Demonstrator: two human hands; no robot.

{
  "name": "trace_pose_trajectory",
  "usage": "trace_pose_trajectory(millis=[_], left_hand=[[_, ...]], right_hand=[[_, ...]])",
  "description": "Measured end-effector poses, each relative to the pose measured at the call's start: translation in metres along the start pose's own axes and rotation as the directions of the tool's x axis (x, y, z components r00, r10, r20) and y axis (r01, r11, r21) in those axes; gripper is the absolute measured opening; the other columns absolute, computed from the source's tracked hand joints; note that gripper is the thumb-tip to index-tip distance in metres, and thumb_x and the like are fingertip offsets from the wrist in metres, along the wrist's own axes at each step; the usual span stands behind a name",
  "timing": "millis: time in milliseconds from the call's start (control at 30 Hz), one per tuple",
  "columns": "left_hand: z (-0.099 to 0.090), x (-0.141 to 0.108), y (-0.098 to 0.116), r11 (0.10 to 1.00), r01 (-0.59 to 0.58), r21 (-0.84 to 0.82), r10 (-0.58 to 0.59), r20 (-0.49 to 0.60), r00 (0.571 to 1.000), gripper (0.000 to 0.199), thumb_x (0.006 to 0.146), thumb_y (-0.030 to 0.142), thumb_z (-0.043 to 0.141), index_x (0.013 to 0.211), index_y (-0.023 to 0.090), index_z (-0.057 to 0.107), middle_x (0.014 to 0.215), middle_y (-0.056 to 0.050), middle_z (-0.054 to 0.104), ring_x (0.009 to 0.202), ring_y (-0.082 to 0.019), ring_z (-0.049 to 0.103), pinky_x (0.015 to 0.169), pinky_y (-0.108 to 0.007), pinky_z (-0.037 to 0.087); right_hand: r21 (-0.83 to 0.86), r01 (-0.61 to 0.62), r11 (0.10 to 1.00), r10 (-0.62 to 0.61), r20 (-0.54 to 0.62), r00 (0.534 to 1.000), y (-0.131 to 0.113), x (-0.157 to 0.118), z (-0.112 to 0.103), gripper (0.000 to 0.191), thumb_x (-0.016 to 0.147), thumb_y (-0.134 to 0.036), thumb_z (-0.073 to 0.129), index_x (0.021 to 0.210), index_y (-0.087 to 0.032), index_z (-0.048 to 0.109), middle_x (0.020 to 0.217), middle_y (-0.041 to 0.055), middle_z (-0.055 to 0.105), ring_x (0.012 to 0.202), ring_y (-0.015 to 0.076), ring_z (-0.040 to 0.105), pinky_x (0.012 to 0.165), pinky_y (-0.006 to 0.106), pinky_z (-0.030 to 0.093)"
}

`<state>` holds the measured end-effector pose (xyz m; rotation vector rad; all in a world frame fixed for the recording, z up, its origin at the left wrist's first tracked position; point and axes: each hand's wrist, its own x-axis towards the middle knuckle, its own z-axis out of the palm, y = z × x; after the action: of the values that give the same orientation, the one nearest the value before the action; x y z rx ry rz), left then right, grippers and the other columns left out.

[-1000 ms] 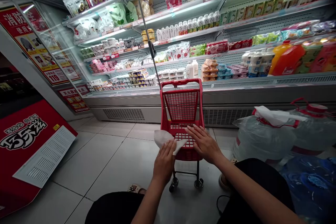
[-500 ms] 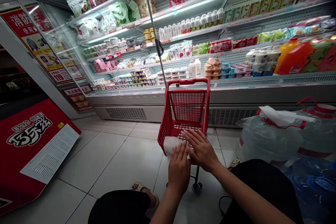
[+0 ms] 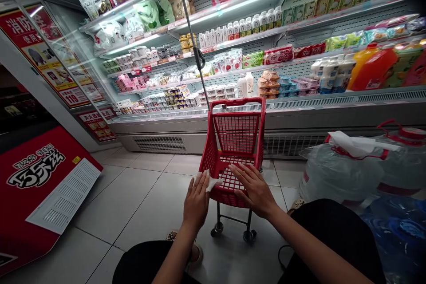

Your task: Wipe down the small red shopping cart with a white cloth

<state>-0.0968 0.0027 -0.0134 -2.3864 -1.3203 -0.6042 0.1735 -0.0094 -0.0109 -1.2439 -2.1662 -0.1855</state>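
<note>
A small red shopping cart point(image 3: 229, 196) with a lattice basket stands on the floor in front of me. My left hand point(image 3: 196, 199) is at the basket's near left corner, its fingers stretched forward over a white tissue point(image 3: 213, 183). Part of the tissue sticks out to the right of those fingers; the rest is hidden under them. My right hand point(image 3: 254, 188) lies over the basket's near right side with its fingers straight and nothing seen in it. Whether its palm touches the rim is hidden.
Beyond the cart runs a refrigerated shelf unit point(image 3: 186, 115) full of packaged goods. Large water jugs point(image 3: 346, 177) stand at the right, white tissue point(image 3: 359, 144) lying on one. A red freezer point(image 3: 43, 204) is at the left. My knees flank the cart.
My left hand has moved left, apart from my right hand, to the basket's left corner, taking the tissue along. My right hand stays nearly where it was.
</note>
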Motion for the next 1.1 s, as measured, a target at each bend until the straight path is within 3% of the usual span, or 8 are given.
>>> trace_pose_trajectory(millis=[200, 300, 433, 600, 700, 867, 1000, 1100], left_hand=[[0.026, -0.015, 0.092, 0.987, -0.007, -0.163, -0.002, -0.058, 0.998, 0.071, 0.102, 0.009, 0.035, 0.168, 0.023, 0.013, 0.167, -0.006, 0.037, 0.158, -0.024, 0.028, 0.124, -0.051, 0.041], [0.030, -0.014, 0.106, 0.980, -0.099, -0.171, 0.089, -0.065, 0.994, 0.069, 0.102, 0.011, 0.038, 0.167, 0.018, 0.017, 0.167, -0.009, 0.037, 0.157, -0.025, 0.029, 0.122, -0.049, 0.043], [0.022, -0.015, 0.057, 0.957, -0.272, -0.101, 0.270, -0.032, 0.962, 0.072, 0.097, 0.006, 0.040, 0.166, 0.022, 0.023, 0.166, -0.005, 0.039, 0.156, -0.021, 0.033, 0.125, -0.043, 0.038], [0.007, -0.022, -0.025, 0.998, -0.063, 0.011, 0.063, -0.043, 0.997, 0.072, 0.100, 0.005, 0.032, 0.168, 0.024, 0.016, 0.167, -0.006, 0.038, 0.156, -0.019, 0.033, 0.127, -0.044, 0.034], [0.006, -0.025, -0.030, 1.000, 0.022, 0.014, -0.022, -0.051, 0.998, 0.073, 0.101, 0.006, 0.033, 0.168, 0.025, 0.009, 0.168, -0.006, 0.037, 0.156, -0.020, 0.031, 0.127, -0.046, 0.035], [0.023, -0.025, 0.033, 0.994, 0.086, -0.072, -0.092, -0.087, 0.992, 0.079, 0.098, 0.004, 0.036, 0.169, 0.025, 0.007, 0.168, -0.007, 0.035, 0.157, -0.022, 0.030, 0.127, -0.048, 0.036], [0.038, -0.019, 0.095, 0.989, 0.020, -0.147, -0.037, -0.112, 0.993, 0.079, 0.097, 0.005, 0.043, 0.168, 0.021, 0.012, 0.169, -0.010, 0.033, 0.158, -0.028, 0.025, 0.123, -0.055, 0.041], [0.041, -0.017, 0.121, 0.986, -0.045, -0.158, 0.020, -0.153, 0.988, 0.073, 0.101, 0.009, 0.044, 0.167, 0.017, 0.016, 0.169, -0.013, 0.031, 0.159, -0.029, 0.022, 0.119, -0.054, 0.047]], right_hand=[[0.002, 0.017, 1.000, -0.017, -0.015, 1.000, -0.007, 0.001, 0.007, 0.075, 0.106, -0.062, 0.031, 0.168, -0.029, 0.005, 0.168, 0.0015, 0.036, 0.156, 0.0281, 0.031, 0.128, 0.053, 0.021], [0.009, 0.037, 0.999, -0.037, -0.015, 0.999, -0.004, -0.001, 0.006, 0.075, 0.106, -0.064, 0.025, 0.169, -0.027, 0.006, 0.169, 0.0020, 0.034, 0.156, 0.0272, 0.030, 0.128, 0.053, 0.021], [0.004, 0.056, 0.998, -0.056, -0.003, 0.998, 0.002, -0.003, 0.003, 0.076, 0.106, -0.065, 0.028, 0.169, -0.027, 0.006, 0.170, 0.0021, 0.031, 0.156, 0.0264, 0.029, 0.128, 0.051, 0.022], [0.004, 0.042, 0.999, -0.042, 0.003, 0.999, 0.001, 0.000, 0.004, 0.077, 0.106, -0.062, 0.035, 0.168, -0.029, 0.006, 0.169, 0.0011, 0.032, 0.156, 0.0266, 0.029, 0.128, 0.051, 0.022], [0.017, 0.021, 1.000, -0.021, 0.002, 1.000, -0.003, 0.004, 0.007, 0.076, 0.106, -0.062, 0.035, 0.168, -0.030, 0.006, 0.169, -0.0004, 0.032, 0.157, 0.0269, 0.028, 0.129, 0.052, 0.020], [0.016, 0.018, 1.000, -0.018, -0.003, 1.000, -0.006, 0.006, 0.012, 0.076, 0.105, -0.065, 0.031, 0.168, -0.030, 0.006, 0.170, -0.0012, 0.031, 0.157, 0.0277, 0.027, 0.129, 0.052, 0.018], [0.023, -0.002, 1.000, 0.002, -0.017, 1.000, -0.005, 0.006, 0.014, 0.076, 0.106, -0.065, 0.027, 0.169, -0.029, 0.006, 0.170, 0.0001, 0.031, 0.157, 0.0278, 0.026, 0.129, 0.052, 0.017], [0.070, -0.010, 0.997, 0.011, -0.012, 1.000, -0.002, 0.005, 0.012, 0.074, 0.107, -0.064, 0.026, 0.169, -0.029, 0.006, 0.170, 0.0010, 0.031, 0.157, 0.0266, 0.026, 0.129, 0.053, 0.016]])
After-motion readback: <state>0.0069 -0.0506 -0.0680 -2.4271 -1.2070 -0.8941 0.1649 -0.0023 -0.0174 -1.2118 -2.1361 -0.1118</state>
